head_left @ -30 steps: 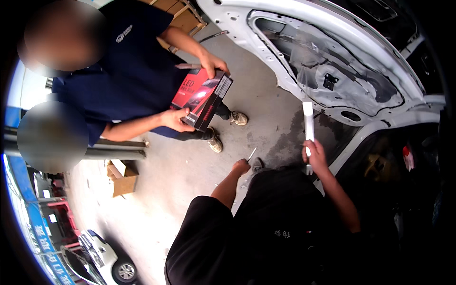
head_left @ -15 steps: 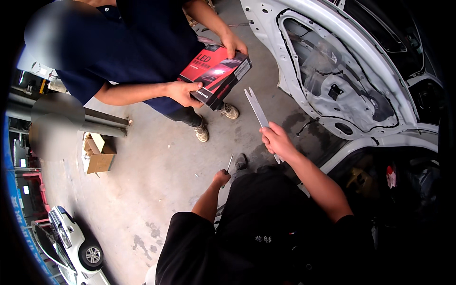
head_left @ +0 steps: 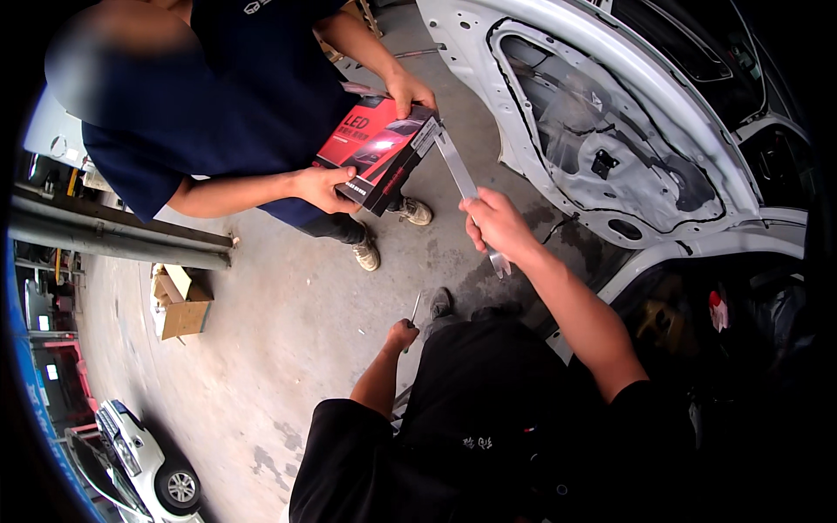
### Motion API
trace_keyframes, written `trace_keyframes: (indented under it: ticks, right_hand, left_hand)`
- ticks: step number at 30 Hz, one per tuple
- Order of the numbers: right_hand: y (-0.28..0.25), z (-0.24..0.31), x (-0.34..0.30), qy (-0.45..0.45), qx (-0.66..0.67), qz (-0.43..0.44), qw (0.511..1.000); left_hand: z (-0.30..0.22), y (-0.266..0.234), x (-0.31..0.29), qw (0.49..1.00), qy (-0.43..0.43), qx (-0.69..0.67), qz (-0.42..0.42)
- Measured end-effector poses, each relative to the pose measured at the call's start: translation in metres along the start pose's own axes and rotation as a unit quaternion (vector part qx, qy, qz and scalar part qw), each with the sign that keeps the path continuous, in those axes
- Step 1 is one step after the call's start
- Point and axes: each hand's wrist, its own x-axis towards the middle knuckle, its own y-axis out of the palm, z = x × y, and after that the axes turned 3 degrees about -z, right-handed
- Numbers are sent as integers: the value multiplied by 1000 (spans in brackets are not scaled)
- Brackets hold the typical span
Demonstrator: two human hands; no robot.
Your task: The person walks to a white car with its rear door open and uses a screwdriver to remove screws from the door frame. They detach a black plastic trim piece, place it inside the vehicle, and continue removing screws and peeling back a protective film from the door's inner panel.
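head view: the right hand (head_left: 499,225) has its fingers wrapped round a flat metal bar (head_left: 456,164), its far tip by the right corner of a red-and-black box (head_left: 379,155), contact unclear; a co-worker's hands (head_left: 327,188) hold that box, contents hidden. the left hand (head_left: 402,335), nearer, grips a thin tool (head_left: 417,304). at left, an open cardboard box (head_left: 187,319) stands on the floor (head_left: 270,349), contents unclear

Right hand (head_left: 500,225) grips 1 flat metal bar (head_left: 456,166), far end by the right edge of a red-and-black box (head_left: 375,144) in a co-worker's 2 hands (head_left: 411,91) (contact unclear); left hand (head_left: 402,335), nearer, holds 1 thin-shafted tool (head_left: 416,305); white door (head_left: 632,187) far right.
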Motion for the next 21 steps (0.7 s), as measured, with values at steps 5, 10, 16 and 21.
trace_keyframes:
  ticks: [5,10,16,21]
  right_hand:
    - [-2,25,8,10,6,-18,1000]
    - [8,30,9,26,-5,-8,1000]
    - [42,12,-17,40,19,24,999]
    - [64,0,-36,37,-18,46,998]
  left_hand:
    - [-2,7,3,1000,-19,-2,23]
    - [-8,13,5,999,-9,-3,38]
    - [-16,13,11,999,27,14,23]
    - [-34,2,14,998,58,18,12]
